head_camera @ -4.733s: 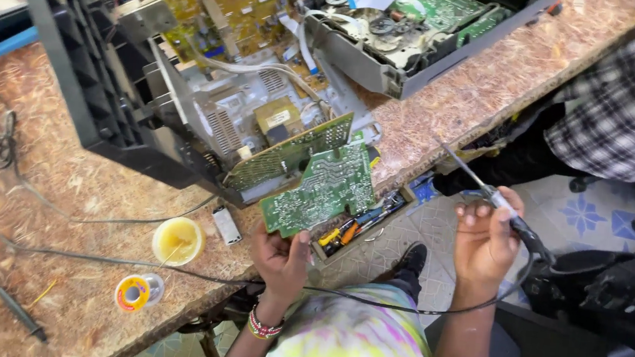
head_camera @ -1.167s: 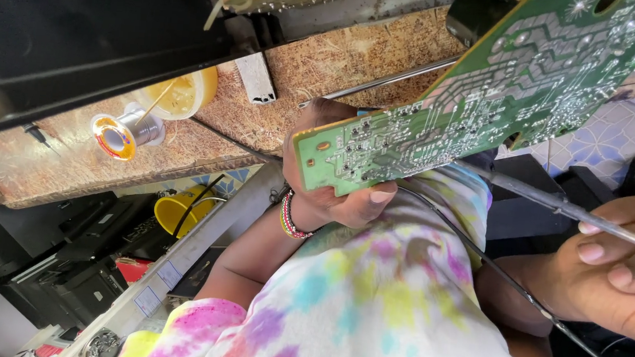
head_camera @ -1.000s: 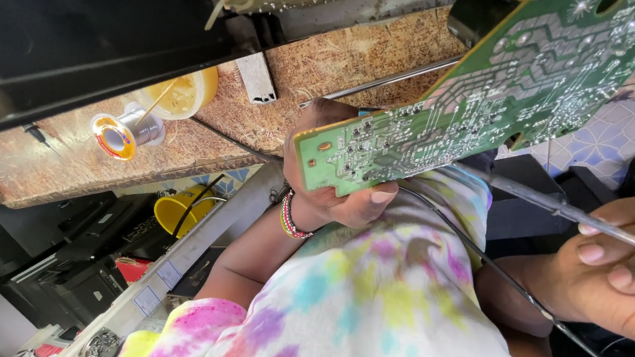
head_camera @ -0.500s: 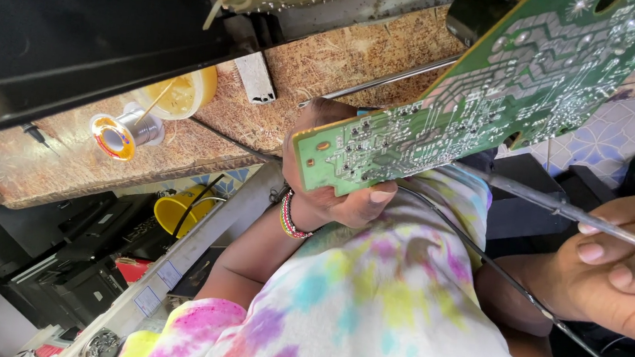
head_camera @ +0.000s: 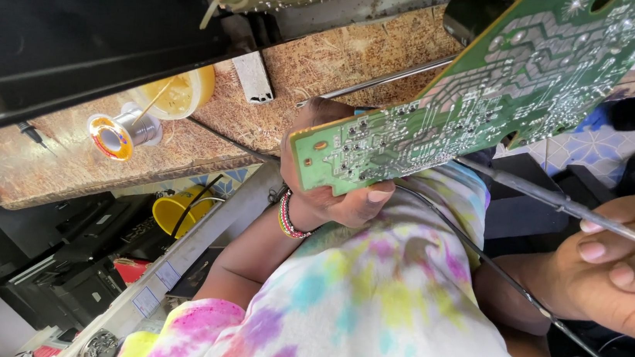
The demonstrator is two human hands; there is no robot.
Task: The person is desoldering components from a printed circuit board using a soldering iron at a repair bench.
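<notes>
My left hand (head_camera: 331,195), with a beaded bracelet at the wrist, grips the near corner of a green circuit board (head_camera: 497,87), solder side facing me. The board is tilted up over the edge of the chipboard bench (head_camera: 328,71). My right hand (head_camera: 619,270) at the right edge holds a soldering iron (head_camera: 556,201) whose thin metal shaft points left to the board's lower edge. Its black cable runs down across my tie-dye shirt.
A solder spool (head_camera: 116,132) and a small yellow tub (head_camera: 178,91) sit on the bench at left. A black appliance casing (head_camera: 77,16) overhangs the upper left. Under the bench are a yellow bucket (head_camera: 171,211) and dark electronics.
Since 4.7 s ago the view has dropped close to the board and hands. Over the last second nothing has visibly moved.
</notes>
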